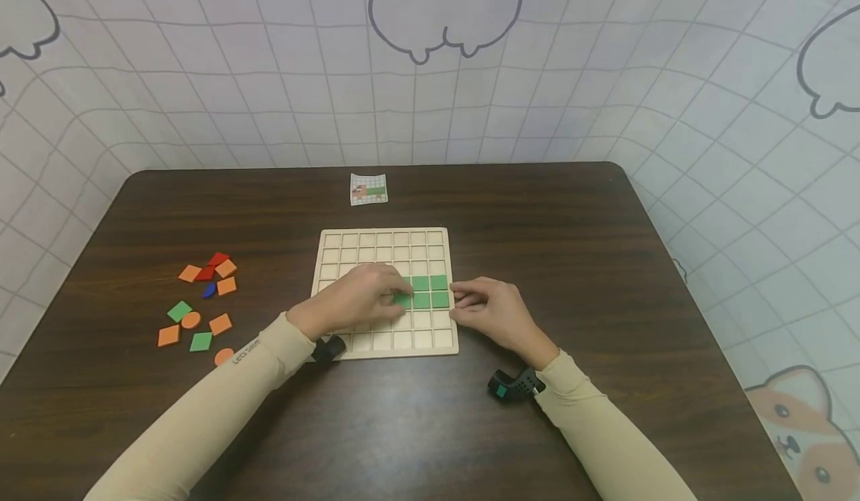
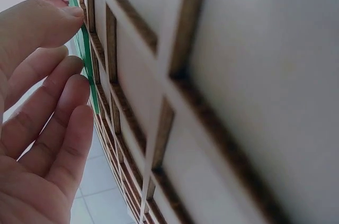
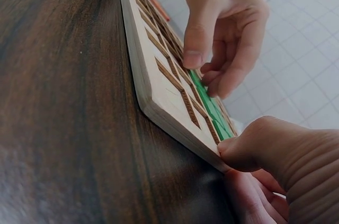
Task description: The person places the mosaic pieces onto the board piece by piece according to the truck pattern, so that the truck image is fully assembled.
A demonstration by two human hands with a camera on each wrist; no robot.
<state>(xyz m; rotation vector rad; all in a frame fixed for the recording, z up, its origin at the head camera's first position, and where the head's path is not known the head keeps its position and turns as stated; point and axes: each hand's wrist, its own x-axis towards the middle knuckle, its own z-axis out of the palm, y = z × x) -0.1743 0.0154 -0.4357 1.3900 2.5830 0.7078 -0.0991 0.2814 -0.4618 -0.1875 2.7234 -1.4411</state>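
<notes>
A pale wooden grid board (image 1: 385,240) lies on the dark table. Several green square tiles (image 1: 421,300) fill adjoining cells along its right side. My left hand (image 1: 359,296) reaches over the board, its thumb and fingers spread around the leftmost green tile (image 1: 402,301). In the left wrist view the fingertips (image 2: 79,83) of that hand are right at the green tiles, with a gap between thumb and fingers. At the board's right edge my right hand (image 1: 493,310) pinches the rim; its thumb (image 3: 235,152) lies on top, beside the end tile.
Left of the board lie loose pieces: orange squares (image 1: 220,324), orange discs (image 1: 191,320), red pieces (image 1: 205,272), a blue piece (image 1: 209,290) and green squares (image 1: 201,342). A small printed card (image 1: 369,189) with a coloured grid lies behind the board. A white tiled-pattern backdrop (image 1: 269,98) surrounds the table.
</notes>
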